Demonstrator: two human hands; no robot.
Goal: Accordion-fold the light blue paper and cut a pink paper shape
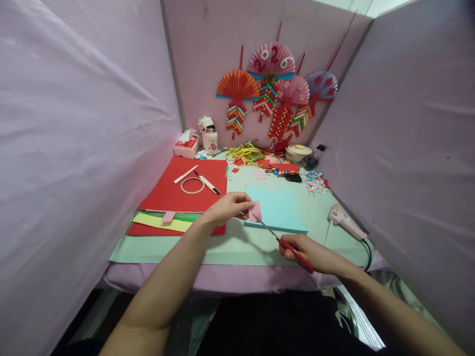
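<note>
Between the fingertips of my left hand (235, 203) is a small pink paper piece (255, 211), held upright over the near left corner of a light blue paper stack (285, 207). My right hand (302, 252) is wrapped round the red handles of a pair of scissors (269, 229). Their blades point up and left, with the tips at the pink paper; whether they are cutting into it I cannot tell. Red paper sheets (166, 190) lie left of my left hand, with a pink strip (168, 217) and yellow paper (159, 222) at their near side.
On the red sheets rest a white pen (185, 174), a utility knife (208, 183) and a tape ring (192, 185). A glue gun (347, 222) lies at right. Tissues (186, 144), a jar (210, 139), yellow cords (245, 154) and a lidded bowl (298, 153) stand behind. Paper fans (237, 86) hang on the back wall.
</note>
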